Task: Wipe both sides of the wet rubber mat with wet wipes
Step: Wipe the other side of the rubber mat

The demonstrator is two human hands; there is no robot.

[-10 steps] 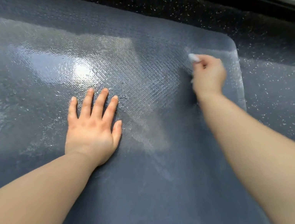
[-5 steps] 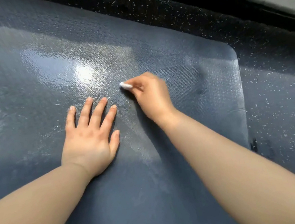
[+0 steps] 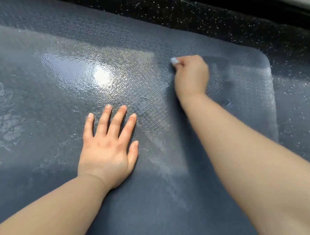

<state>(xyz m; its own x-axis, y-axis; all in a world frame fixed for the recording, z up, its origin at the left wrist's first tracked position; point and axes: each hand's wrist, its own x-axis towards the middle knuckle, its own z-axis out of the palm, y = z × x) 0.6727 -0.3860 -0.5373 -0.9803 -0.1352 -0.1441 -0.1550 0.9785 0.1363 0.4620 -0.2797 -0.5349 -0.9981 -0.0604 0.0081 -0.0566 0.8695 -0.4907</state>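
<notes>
Wet glossy blue-grey mat (image 3: 185,204), R hand (image 3: 191,75) w/ wipe (image 3: 173,60)

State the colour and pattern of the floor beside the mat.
The floor is black with white speckles; head view shows it.

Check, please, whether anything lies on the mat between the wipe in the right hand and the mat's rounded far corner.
Nothing visible does. The right hand grips the wet wipe on the rubber mat; only bare mat lies from there to the rounded corner. The left hand rests flat on the opposite side.
</notes>
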